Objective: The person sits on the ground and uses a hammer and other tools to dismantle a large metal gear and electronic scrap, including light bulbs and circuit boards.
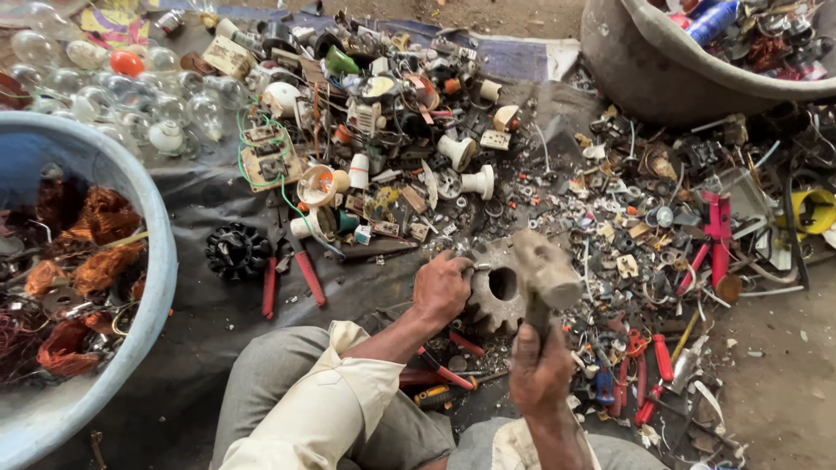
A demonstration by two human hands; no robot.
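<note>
My right hand (540, 370) grips the handle of a hammer (547, 271), whose worn grey head is raised just above a large rusty metal gear (500, 292) lying on the dark ground sheet. My left hand (441, 287) rests at the gear's left edge, fingers curled against it as if pinching something small there; what it holds is hidden. My knees in grey trousers show at the bottom.
A blue tub (131, 287) of copper wire coils stands at left, a grey tub (644, 70) of scrap at top right. Glass bulbs (104, 87), red-handled pliers (287, 274), a black toothed wheel (237, 251), pink cutters (716, 235) and several scrap electrical parts cover the sheet.
</note>
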